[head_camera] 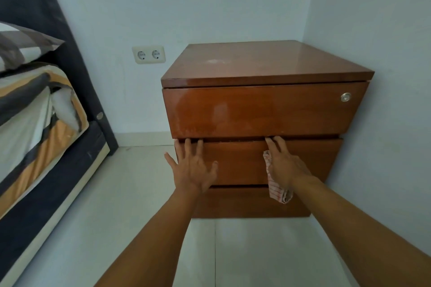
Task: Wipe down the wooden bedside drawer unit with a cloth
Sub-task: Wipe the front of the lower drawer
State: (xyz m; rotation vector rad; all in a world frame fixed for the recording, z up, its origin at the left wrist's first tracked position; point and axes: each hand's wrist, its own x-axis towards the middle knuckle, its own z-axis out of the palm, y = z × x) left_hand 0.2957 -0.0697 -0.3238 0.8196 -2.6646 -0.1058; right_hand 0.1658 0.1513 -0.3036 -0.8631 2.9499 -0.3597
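Note:
The wooden bedside drawer unit stands in the room's corner, glossy brown, with three drawer fronts and a round metal lock at the top right. My left hand lies flat on the left of the middle drawer front, fingers spread, fingertips at the gap under the top drawer. My right hand rests on the same drawer front further right, two fingers reaching into that gap. A red-and-white striped cloth is pinned under its palm and hangs down below the wrist.
A bed with striped bedding and a dark headboard runs along the left. A double wall socket sits on the wall left of the unit. Pale floor tiles lie between bed and unit. The right wall touches the unit's side.

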